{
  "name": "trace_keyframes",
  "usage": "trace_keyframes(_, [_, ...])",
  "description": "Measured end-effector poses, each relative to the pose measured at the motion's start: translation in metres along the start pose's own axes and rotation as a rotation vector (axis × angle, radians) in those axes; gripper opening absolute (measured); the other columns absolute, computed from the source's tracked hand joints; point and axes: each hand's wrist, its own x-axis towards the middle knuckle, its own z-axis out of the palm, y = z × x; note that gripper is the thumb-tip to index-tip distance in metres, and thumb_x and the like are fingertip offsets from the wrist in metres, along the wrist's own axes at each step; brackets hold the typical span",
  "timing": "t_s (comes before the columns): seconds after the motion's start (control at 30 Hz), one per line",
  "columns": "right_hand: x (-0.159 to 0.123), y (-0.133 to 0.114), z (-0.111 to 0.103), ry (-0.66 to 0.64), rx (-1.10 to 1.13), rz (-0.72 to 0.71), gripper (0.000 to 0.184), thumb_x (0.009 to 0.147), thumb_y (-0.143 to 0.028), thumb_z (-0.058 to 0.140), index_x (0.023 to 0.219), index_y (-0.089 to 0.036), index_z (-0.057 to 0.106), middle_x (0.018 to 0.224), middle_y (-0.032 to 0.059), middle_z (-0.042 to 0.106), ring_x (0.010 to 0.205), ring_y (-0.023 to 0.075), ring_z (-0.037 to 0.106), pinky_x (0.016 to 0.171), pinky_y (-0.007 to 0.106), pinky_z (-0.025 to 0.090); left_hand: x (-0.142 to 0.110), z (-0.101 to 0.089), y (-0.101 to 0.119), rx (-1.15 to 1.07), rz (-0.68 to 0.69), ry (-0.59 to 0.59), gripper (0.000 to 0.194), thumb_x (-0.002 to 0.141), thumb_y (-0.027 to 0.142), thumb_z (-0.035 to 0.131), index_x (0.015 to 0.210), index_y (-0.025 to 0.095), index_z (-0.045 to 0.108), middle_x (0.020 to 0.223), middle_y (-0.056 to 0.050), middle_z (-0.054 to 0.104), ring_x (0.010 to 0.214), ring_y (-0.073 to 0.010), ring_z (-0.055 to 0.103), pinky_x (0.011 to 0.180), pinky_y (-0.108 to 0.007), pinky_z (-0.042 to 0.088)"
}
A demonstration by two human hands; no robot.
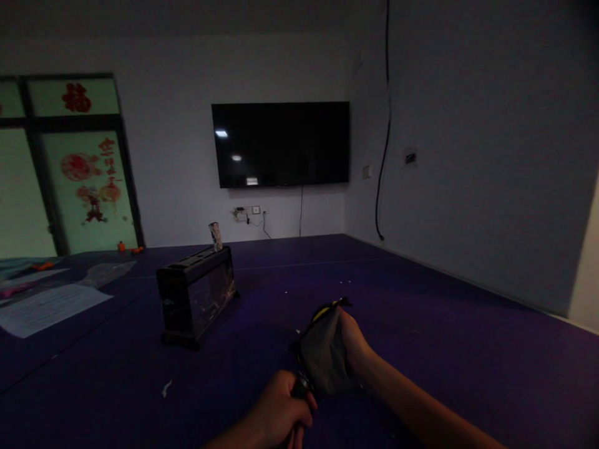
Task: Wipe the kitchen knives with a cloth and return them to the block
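My left hand [279, 413] is closed in a fist round a dark handle [301, 386] low in the middle of the view. The rest of that object is hidden inside a grey cloth [322, 357] with a yellow edge at its top. My right hand [354, 349] is wrapped round the cloth from the right and presses it onto the hidden part. Both hands hover just above the purple table top [421, 324]. What the handle belongs to is too dark to tell.
A black slotted block with a clear side [196, 293] stands on the table to the left, one pale handle [215, 236] sticking out of it. Papers and plastic [47, 305] lie at far left. A wall television [281, 144] hangs behind. Small white scraps dot the table.
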Motion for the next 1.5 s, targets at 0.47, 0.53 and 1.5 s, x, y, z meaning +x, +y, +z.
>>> trace_keyframes(0.47, [-0.015,0.006,0.014,-0.018,0.01,0.008,0.023,0.073,-0.041,0.052,0.067,-0.019,0.056,0.052,-0.0008,0.061,0.053,0.0185,0.059,0.052,0.027,0.046,0.002,0.001,-0.003,0.007,-0.014,0.041,0.026,0.051,0.004,0.043,0.075,0.014,0.049,0.032,0.008,0.042,0.023,-0.0075,0.036,0.024,-0.014,0.024])
trace_keyframes(0.53, [-0.018,0.008,0.015,-0.032,0.002,-0.007,0.024,0.073,-0.042,0.053,0.066,-0.019,0.056,0.051,-0.0012,0.061,0.051,0.0179,0.059,0.05,0.026,0.045,0.002,0.002,-0.004,0.009,-0.003,0.043,0.027,0.051,0.004,0.043,0.076,0.014,0.049,0.032,0.008,0.042,0.023,-0.0076,0.036,0.024,-0.015,0.024])
trace_keyframes(1.5, [-0.02,0.002,0.022,-0.031,-0.017,-0.08,0.028,0.069,-0.047,0.055,0.079,-0.021,0.054,0.054,-0.0029,0.061,0.052,0.0185,0.059,0.048,0.026,0.044,0.004,0.001,-0.004,-0.037,0.094,0.003,0.025,0.05,0.01,0.044,0.074,0.014,0.048,0.035,0.009,0.042,0.022,-0.0075,0.037,0.022,-0.015,0.027])
